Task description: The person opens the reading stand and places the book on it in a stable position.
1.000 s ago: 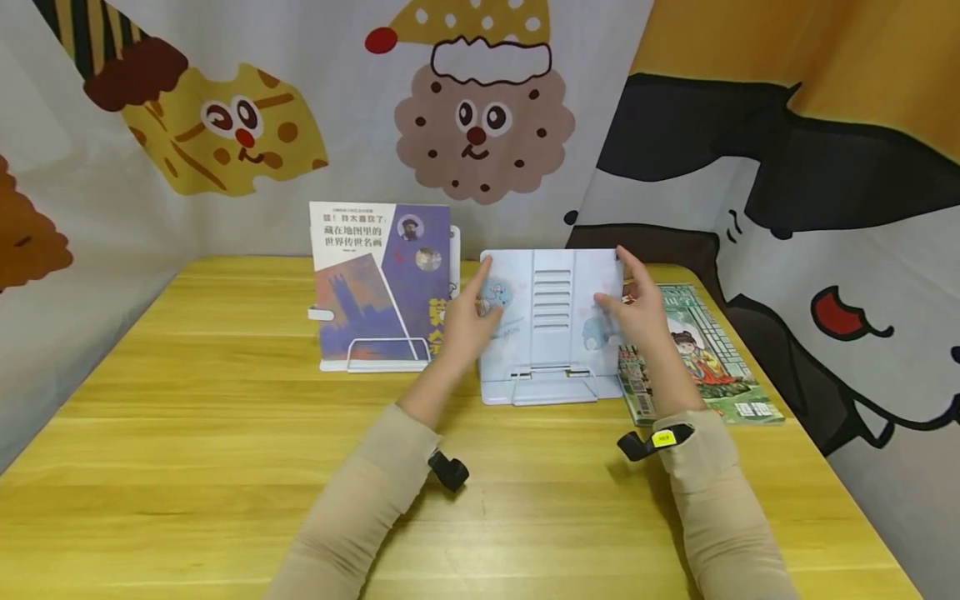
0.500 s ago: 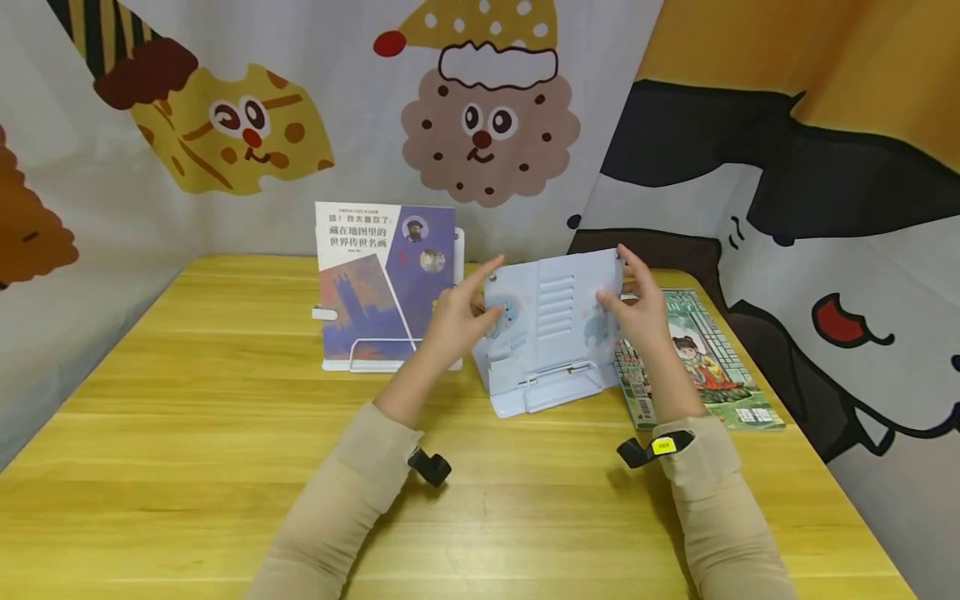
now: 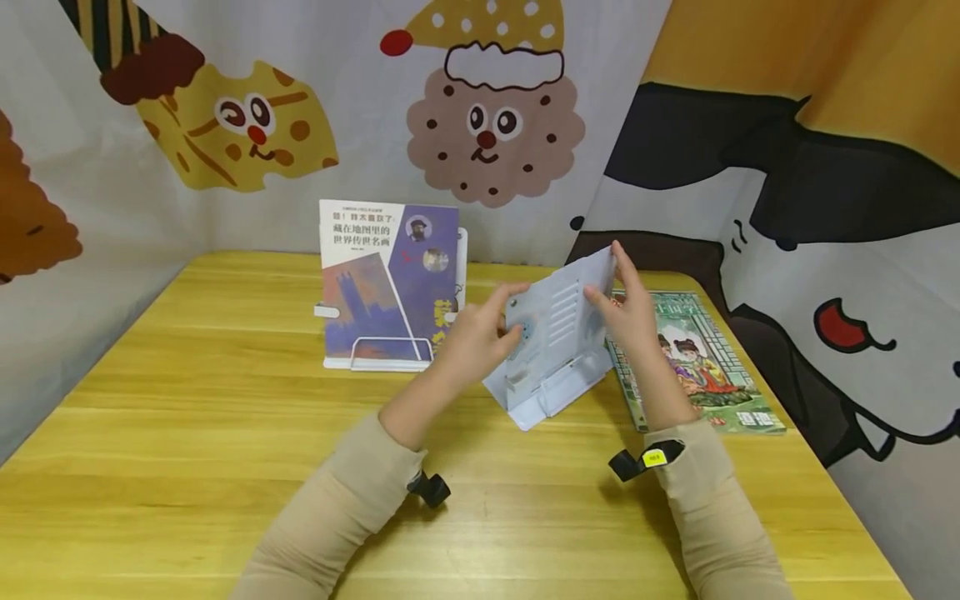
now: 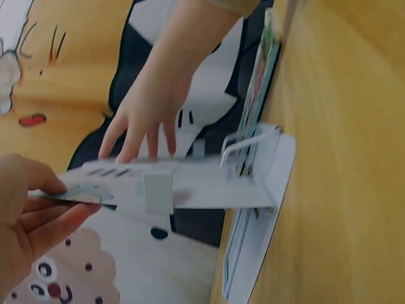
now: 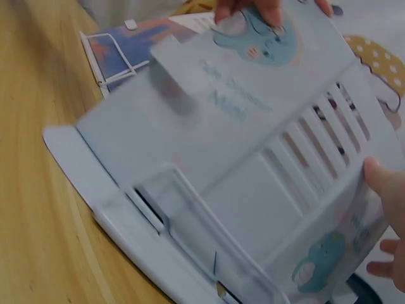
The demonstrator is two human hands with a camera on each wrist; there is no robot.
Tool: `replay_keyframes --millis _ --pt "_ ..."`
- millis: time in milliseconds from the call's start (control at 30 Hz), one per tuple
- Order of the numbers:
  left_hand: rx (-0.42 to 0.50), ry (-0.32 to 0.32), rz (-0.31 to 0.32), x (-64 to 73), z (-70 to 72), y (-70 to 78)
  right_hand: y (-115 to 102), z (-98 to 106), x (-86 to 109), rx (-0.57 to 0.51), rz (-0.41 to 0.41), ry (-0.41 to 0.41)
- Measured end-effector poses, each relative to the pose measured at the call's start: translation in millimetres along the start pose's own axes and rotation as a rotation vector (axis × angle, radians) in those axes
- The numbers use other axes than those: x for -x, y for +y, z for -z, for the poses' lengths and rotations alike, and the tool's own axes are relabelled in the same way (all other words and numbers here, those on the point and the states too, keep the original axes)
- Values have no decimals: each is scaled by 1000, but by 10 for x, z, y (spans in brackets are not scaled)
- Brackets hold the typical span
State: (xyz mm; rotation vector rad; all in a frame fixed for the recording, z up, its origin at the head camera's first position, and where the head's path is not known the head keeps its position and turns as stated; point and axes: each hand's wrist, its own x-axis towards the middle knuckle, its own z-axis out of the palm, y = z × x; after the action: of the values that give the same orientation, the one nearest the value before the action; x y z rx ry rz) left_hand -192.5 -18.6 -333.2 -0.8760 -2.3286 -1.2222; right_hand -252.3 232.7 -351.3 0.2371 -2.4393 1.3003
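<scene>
A pale blue-white book stand [image 3: 561,329] with slots, cartoon prints and a wire holder stands turned at an angle on the table. My left hand [image 3: 476,337] pinches its upper left edge between thumb and fingers, as the left wrist view shows of the back panel [image 4: 196,187]. At the opposite upper edge, my right hand [image 3: 628,304] holds the panel, thumb on the front; its thumb lies beside the slots in the right wrist view, where the wire holder [image 5: 209,231] runs along the base. Part of the stand's rear leg is hidden in the head view.
A purple-and-white book [image 3: 390,283] leans on another white stand to the left, behind a wire holder. A green illustrated book [image 3: 712,367] lies flat at the right, partly behind my right arm. The wooden table [image 3: 187,450] meets a cartoon-printed curtain [image 3: 360,100] at the back.
The book stand has turned from facing me to facing obliquely to the right, its left side swung nearer. Both hands have kept hold and turned with it.
</scene>
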Motion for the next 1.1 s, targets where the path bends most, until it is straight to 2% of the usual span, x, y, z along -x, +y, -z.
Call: replay_keyframes --millis 167,300,467,667,767,933,1100 --pt "-96 92 -113 38 -127 111 -106 -26 22 14 26 -2" --pt "-110 135 -181 55 -222 170 -249 10 54 -77 20 -50" --pt "-53 116 -222 62 -357 266 -496 91 131 -175 26 -107" --pt "27 68 -257 85 -500 411 -432 79 92 -269 39 -199" --pt "1 65 -277 101 -542 456 -360 94 68 -292 9 -231" --pt "-57 63 -317 102 -569 513 -360 142 66 -334 -35 -251" --pt "-80 25 -344 97 -578 521 -375 166 66 -367 -31 -272"
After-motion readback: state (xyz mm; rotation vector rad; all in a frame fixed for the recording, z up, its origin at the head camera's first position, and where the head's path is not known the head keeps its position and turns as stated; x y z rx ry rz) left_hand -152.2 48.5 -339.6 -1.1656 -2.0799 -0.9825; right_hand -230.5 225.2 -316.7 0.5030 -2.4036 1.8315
